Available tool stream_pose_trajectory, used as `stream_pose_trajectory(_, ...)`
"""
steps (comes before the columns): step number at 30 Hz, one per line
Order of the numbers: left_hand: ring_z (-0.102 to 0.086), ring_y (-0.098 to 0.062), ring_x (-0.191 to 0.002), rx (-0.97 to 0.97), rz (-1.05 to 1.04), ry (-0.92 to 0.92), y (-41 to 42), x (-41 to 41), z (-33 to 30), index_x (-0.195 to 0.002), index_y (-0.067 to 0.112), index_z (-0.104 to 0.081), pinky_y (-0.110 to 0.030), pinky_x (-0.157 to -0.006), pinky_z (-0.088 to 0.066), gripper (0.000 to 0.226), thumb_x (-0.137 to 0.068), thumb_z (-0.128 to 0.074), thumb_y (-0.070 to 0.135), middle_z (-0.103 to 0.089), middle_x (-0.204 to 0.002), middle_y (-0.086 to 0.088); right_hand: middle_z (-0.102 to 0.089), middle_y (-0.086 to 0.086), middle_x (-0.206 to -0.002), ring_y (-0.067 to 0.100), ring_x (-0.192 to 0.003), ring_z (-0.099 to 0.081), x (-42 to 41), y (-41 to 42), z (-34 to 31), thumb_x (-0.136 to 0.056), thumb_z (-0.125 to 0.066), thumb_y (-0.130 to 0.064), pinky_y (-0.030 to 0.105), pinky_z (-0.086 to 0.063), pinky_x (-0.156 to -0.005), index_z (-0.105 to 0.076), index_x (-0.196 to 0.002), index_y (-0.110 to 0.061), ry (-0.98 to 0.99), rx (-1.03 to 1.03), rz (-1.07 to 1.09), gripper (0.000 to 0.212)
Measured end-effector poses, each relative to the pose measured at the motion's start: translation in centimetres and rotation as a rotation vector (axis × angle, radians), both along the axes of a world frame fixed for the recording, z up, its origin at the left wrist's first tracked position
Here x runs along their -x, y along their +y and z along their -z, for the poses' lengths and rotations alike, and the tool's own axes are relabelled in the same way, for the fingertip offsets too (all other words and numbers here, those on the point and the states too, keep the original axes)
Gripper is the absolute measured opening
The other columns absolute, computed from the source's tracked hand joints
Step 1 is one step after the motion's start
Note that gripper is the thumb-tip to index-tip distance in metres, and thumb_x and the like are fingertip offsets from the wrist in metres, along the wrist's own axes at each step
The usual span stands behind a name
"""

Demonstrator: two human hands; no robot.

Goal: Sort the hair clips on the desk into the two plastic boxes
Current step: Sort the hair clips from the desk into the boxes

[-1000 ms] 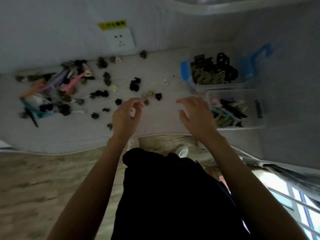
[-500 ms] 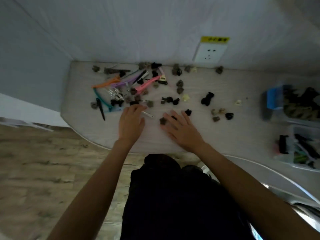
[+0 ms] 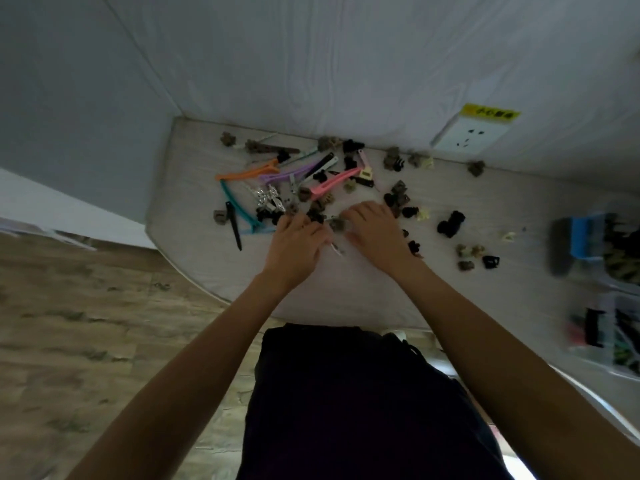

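Both hands lie on the tabletop point(image 3: 346, 292) at the near edge of the clip pile point(image 3: 304, 181). The left hand point(image 3: 294, 244) rests palm down, its fingers reaching into the dark clips at the pile's edge; whether they pinch anything cannot be told. The right hand point(image 3: 375, 230) is just beside it, fingers bent toward a small brown claw clip point(image 3: 337, 224) lying between the two hands, but a grip cannot be made out. A thin silver clip point(image 3: 337, 250) pokes out from under the left hand. In the pile, a pink clip point(image 3: 334, 183), an orange clip point(image 3: 247, 173) and a teal clip point(image 3: 239, 211) show clearly. Far right of the pile stand the two boxes, blurred: the blue-latched box point(image 3: 588, 237) and a clear box point(image 3: 609, 330) nearer the person.
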State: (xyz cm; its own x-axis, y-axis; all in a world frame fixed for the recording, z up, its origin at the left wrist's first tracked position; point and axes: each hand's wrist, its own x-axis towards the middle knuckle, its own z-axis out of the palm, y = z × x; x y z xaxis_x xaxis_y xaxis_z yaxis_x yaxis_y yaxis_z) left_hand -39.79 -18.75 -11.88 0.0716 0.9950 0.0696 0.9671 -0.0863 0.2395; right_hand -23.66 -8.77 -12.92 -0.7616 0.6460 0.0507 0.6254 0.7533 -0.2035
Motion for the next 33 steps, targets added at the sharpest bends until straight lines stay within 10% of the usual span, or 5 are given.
stream_pose_trajectory(11, -0.061, -0.019, -0.071, -0.093, 0.17, 0.176, 3.1, -0.7, 0.0, -0.08, 0.028, -0.068, -0.029, -0.076, -0.028, 0.019, -0.079, -0.049, 0.029, -0.067, -0.067, 0.009, -0.064, 0.019, -0.073, 0.033, -0.065, -0.059, -1.2, 4.7, -2.9, -0.092, -0.046, -0.005, 0.032, -0.042, -0.063, -0.058, -0.107, -0.003, -0.005, 0.171, 0.243, 0.02)
stream_pose_trajectory(19, -0.06, -0.027, -0.082, 0.036, -0.396, -0.319, 7.3, 0.4, -3.5, -0.106, 0.01, -0.059, -0.035, -0.07, -0.049, 0.02, -0.095, -0.046, 0.021, -0.059, -0.105, -0.013, -0.061, 0.018, -0.113, 0.031, -0.097, -0.058, 2.7, 8.6, -3.5, -0.096, -0.043, -0.018, 0.032, -0.039, -0.072, -0.05, -0.119, -0.003, 0.047, 0.323, 0.396, 0.029)
stream_pose_trajectory(33, -0.05, -0.031, -0.111, 0.288, -0.26, 0.009, 12.0, -0.8, -2.8, -0.115, 0.007, -0.057, -0.04, -0.076, -0.047, 0.026, -0.09, -0.051, 0.013, -0.054, -0.119, -0.015, -0.051, 0.017, -0.124, 0.034, -0.101, -0.056, 0.4, 8.0, -2.7, -0.095, -0.043, -0.039, 0.034, -0.04, -0.071, -0.05, -0.114, -0.001, -0.309, 0.341, 0.519, 0.043)
